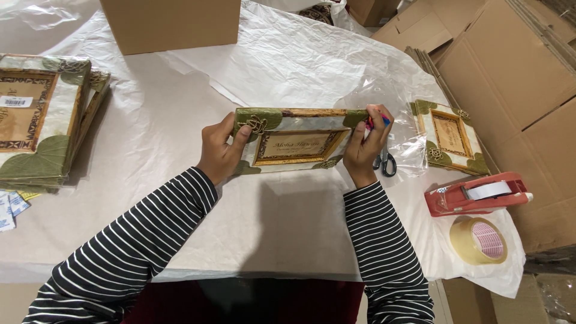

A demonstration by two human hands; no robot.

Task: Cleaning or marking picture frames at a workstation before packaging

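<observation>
Both hands grip the frame (294, 139) by its ends above the paper (180, 120), left hand (221, 150) pinching one corner, right hand (367, 147) clamping the other with a pen (378, 122) tucked in its fingers, so the pen might mark the frame, or the scissors (387, 162) just beyond the right fingers might snag it.

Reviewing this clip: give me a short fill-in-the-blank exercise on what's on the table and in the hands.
1. Both hands, left hand and right hand, hold a decorated ____ by its ends.
2. The scissors lie beside the ____ hand.
3. The tape dispenser is coloured ____.
4. The tape roll lies nearer the person than the ____.

Missing words: frame; right; red; dispenser
</observation>
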